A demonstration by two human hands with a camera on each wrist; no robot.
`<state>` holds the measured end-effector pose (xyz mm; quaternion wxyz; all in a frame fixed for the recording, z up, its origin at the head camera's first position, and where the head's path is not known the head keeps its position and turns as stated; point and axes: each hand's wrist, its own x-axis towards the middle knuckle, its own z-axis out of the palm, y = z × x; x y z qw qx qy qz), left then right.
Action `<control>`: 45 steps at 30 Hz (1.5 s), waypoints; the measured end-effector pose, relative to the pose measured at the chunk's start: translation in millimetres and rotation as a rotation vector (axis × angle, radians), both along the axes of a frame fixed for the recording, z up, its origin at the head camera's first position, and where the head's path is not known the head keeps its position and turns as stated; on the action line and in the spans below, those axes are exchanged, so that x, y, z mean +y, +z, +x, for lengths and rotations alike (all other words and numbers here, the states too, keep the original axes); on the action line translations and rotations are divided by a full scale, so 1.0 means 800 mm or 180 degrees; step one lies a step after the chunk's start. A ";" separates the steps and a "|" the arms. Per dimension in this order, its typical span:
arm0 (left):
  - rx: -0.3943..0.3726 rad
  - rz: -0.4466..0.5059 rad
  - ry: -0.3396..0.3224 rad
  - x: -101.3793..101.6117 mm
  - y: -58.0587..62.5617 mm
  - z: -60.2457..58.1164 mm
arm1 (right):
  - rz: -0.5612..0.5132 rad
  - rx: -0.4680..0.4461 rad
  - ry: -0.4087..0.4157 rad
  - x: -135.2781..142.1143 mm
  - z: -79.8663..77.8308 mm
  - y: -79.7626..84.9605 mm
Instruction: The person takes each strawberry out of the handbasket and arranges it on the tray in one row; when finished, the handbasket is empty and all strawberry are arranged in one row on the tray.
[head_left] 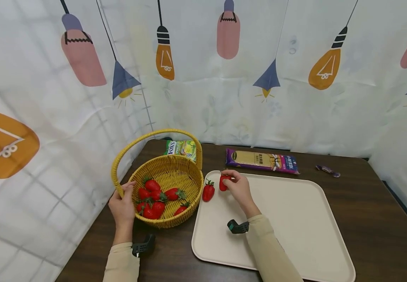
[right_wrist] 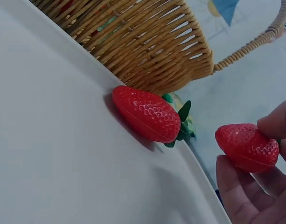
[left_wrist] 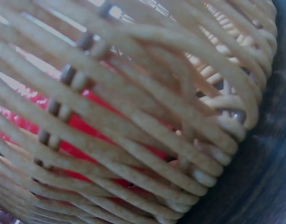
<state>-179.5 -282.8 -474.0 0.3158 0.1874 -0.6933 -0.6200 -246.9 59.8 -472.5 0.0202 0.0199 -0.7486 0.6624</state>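
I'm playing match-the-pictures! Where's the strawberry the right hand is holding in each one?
Head: slightly right of and below the middle, the held strawberry is in the right hand.
Left wrist: not in it.
Right wrist: toward the right edge, slightly below the middle, the held strawberry.
Shared landmark: the woven basket, in all three.

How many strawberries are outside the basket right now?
2: one strawberry lies on the tray, and another strawberry is pinched in the right hand. Any behind the basket would be hidden.
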 end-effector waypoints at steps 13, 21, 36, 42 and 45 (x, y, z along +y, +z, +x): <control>-0.0055 -0.0070 0.0013 0.001 0.003 0.003 | 0.0196 -0.0190 -0.0111 0.013 -0.004 -0.006; -0.0049 -0.0080 0.0028 0.004 0.006 0.004 | 0.0383 -0.0280 0.0003 0.014 -0.005 -0.007; -0.0053 -0.0035 0.0010 0.003 0.004 0.003 | 0.0787 -0.0158 0.0112 0.009 -0.002 -0.010; -0.0060 -0.0039 0.0017 0.003 0.004 0.003 | 0.0616 -0.0395 0.0190 0.008 -0.001 -0.008; -0.0079 -0.0031 0.0011 0.002 0.003 0.002 | 0.0526 -0.0524 0.0277 0.009 0.000 -0.008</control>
